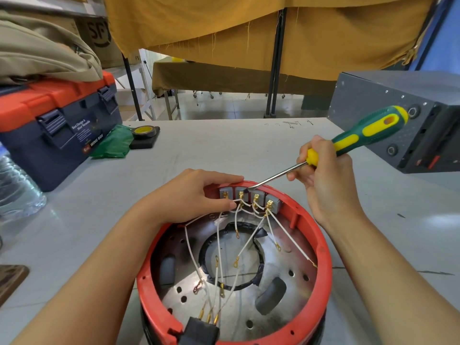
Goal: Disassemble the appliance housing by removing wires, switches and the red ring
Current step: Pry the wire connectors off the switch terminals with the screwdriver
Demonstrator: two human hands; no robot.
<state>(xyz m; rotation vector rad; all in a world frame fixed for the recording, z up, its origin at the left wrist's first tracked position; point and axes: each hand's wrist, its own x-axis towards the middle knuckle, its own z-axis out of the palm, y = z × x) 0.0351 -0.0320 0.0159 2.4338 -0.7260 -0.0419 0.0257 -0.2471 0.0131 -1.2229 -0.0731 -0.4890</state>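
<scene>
A: Where does the round appliance housing (234, 282) with the perforated metal floor sit?

B: On the pale grey bench (224, 148), close to the near edge, open side up. The red plastic ring (321, 247) runs round its rim.

A: And the switches?

B: Four grey block switches (250, 198) stand in a row against the far inner wall of the ring, each with brass terminals. Thin white wires (245, 247) loop between them and trail down across the metal floor, several ending in loose brass ring lugs. A black plug block (199, 332) sits at the near rim with three brass pins on it.

A: What are the hands doing?

B: The left hand (196, 195) lies over the far left rim, fingers stretched along the top of the ring and thumb inside, touching a white wire by the first switch. The right hand (326, 178) grips a screwdriver with a green and yellow handle (348, 143), fingers curled round the handle's lower end; its steel tip meets the top of the second switch.

A: Anything else about?

B: A navy toolbox with an orange lid (57, 120) at the far left, a green plastic bag (114, 143) and a roll of dark tape (145, 131) beside it, a grey metal box (403, 115) at the right.
</scene>
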